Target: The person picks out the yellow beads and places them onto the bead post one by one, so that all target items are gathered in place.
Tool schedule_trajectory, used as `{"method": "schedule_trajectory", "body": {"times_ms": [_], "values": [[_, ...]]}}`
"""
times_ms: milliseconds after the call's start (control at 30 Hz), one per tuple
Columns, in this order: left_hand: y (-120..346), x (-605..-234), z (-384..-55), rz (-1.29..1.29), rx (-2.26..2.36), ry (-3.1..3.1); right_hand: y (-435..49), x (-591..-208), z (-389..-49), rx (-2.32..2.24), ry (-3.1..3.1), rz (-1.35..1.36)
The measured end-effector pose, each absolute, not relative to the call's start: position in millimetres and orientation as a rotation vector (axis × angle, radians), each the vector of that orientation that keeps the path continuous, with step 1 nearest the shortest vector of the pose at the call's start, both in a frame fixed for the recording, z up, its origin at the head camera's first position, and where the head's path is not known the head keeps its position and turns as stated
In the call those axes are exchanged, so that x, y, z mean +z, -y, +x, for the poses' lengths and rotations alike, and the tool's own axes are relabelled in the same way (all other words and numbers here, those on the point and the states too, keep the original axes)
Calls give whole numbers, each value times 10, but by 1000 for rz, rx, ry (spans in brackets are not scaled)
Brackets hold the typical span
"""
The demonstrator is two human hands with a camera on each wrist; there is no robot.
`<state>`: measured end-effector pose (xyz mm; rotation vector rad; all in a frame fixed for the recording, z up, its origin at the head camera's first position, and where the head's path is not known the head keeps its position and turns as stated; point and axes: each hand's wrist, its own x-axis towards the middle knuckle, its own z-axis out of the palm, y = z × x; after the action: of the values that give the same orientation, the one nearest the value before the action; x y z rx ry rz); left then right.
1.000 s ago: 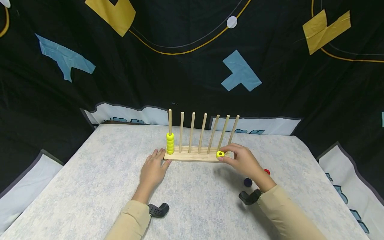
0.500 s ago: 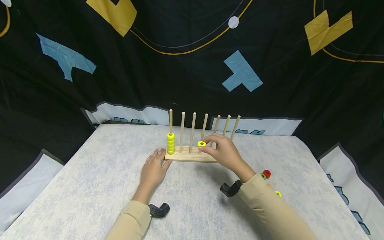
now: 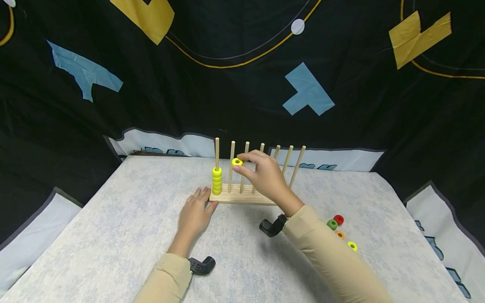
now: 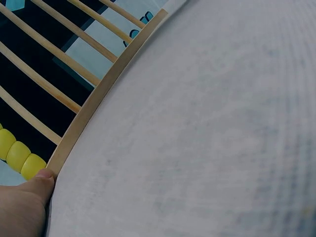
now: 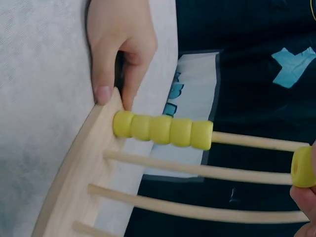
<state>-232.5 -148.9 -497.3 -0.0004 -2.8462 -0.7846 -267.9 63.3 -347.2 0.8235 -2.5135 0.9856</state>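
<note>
In the head view my right hand (image 3: 267, 174) pinches a yellow bead (image 3: 234, 164) between thumb and fingers. It holds the bead high over the wooden peg rack (image 3: 242, 199), right of the leftmost peg's tip. Several yellow beads are stacked (image 3: 217, 182) on that peg, whose upper part is bare. My left hand (image 3: 195, 214) grips the left end of the rack's base, its thumb along the front edge. The right wrist view shows the left hand's thumb (image 5: 102, 89) and a finger on opposite sides of the base. The other pegs carry no beads.
Loose beads lie on the table (image 3: 125, 235) to the right: red (image 3: 335, 221), green (image 3: 329, 225), orange (image 3: 337, 236) and yellow (image 3: 354, 249). My right sleeve (image 3: 322, 248) passes close by them. A dark curtain (image 3: 242, 105) hangs behind the table.
My right hand has carried the yellow bead leftward and up, from the rack's right end towards the leftmost peg. The loose beads have come into view. My left hand stays on the base.
</note>
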Motion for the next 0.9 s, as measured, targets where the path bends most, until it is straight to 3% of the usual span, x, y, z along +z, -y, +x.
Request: {"method": "schedule_trajectory", "body": {"times_ms": [900], "values": [[1496,-4994,-2324,25,-813,2834,-136,-3028,-2821,1009,2487,667]]}}
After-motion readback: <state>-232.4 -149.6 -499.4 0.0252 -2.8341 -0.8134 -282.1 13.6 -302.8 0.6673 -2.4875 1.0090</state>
